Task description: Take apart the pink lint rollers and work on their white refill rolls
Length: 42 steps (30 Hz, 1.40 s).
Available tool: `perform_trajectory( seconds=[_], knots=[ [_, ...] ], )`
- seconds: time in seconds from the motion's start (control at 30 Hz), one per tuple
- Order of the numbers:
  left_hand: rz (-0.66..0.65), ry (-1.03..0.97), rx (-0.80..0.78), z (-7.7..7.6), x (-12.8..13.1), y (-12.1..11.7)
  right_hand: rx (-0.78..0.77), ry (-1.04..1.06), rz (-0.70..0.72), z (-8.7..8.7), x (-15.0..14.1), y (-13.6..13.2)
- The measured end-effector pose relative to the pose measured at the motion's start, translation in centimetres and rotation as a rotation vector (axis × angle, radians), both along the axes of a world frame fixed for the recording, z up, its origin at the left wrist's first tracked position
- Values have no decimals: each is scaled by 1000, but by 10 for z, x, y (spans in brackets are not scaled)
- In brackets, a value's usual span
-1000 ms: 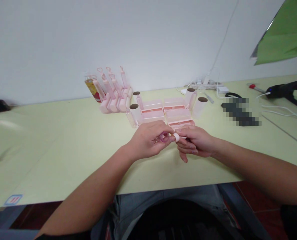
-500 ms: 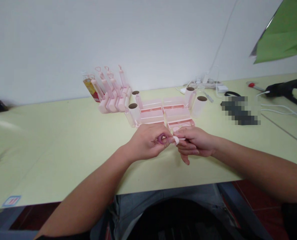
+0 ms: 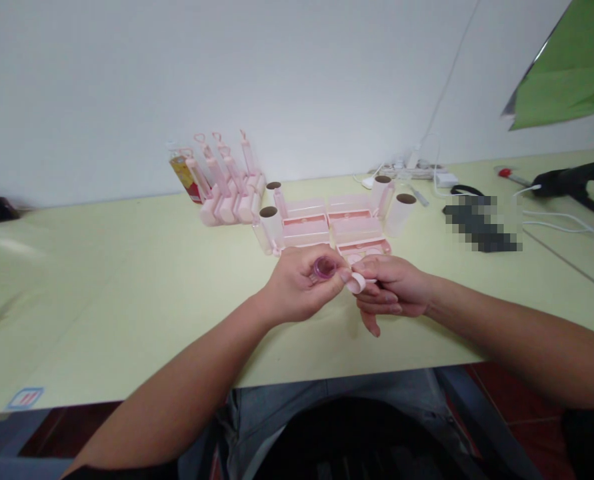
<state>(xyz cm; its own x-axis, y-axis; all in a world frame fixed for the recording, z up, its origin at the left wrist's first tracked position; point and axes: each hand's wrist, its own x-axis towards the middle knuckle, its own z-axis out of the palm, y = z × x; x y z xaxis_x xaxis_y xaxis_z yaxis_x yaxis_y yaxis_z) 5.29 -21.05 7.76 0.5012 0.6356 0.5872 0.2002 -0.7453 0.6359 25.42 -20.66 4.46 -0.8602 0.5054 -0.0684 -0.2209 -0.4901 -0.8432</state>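
My left hand (image 3: 299, 288) is curled around a small pink ring-shaped piece (image 3: 324, 268), its round opening facing up. My right hand (image 3: 394, 287) meets it from the right, thumb and forefinger pinching a small white piece (image 3: 357, 283) that touches the left fingers. Both hands hover just above the pale yellow table (image 3: 127, 280), in front of a group of pink plastic cases (image 3: 334, 227).
Several pink handled rollers (image 3: 229, 190) stand at the back beside a yellow and red bottle (image 3: 184, 175). Clear tubes with brown cores (image 3: 401, 210) flank the cases. A power strip with cables (image 3: 417, 172), a pixelated dark object (image 3: 481, 223) and a black tool (image 3: 574, 179) lie right.
My left hand has turned the pink ring so its opening faces up and lifted slightly. The white piece in my right hand has tilted lower against the left fingers.
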Motion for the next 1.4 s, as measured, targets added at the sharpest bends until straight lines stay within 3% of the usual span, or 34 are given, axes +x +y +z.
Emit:
perform_trajectory(
  seconds=[0.1, 0.17, 0.27, 0.33, 0.43, 0.57, 0.7, 0.9, 1.13, 1.23, 1.33, 1.4],
  knots=[
    [22, -49, -127, -5, 4, 0, 150, -73, -88, 4, 1, 2],
    [49, -76, -188, -9, 6, 3, 335, -231, -244, 11, 7, 8],
    [74, -119, -269, -15, 7, 11, 723, -686, -625, 24, 32, 27],
    [76, -152, -328, -18, 5, 17, 880, -995, -811, 31, 56, 41],
    [78, -213, -411, -23, 2, 26, 909, -1292, -810, 35, 86, 59],
    [57, -292, -501, -27, -3, 34, 848, -1479, -564, 32, 100, 68],
    [70, -278, -465, -25, -3, 36, 796, -1541, -440, 25, 104, 75],
    [119, -129, -241, -22, -6, 33, 690, -1548, -312, 7, 112, 87],
    [67, -293, -411, -25, -4, 31, 704, -1553, -201, 4, 108, 85],
    [23, -386, -522, -24, -3, 31, 694, -1527, -293, 15, 118, 82],
    [17, -428, -597, -21, -2, 31, 760, -1369, -600, 26, 125, 77],
    [9, -443, -635, -21, -1, 31, 791, -1131, -744, 30, 119, 72]
  ],
)
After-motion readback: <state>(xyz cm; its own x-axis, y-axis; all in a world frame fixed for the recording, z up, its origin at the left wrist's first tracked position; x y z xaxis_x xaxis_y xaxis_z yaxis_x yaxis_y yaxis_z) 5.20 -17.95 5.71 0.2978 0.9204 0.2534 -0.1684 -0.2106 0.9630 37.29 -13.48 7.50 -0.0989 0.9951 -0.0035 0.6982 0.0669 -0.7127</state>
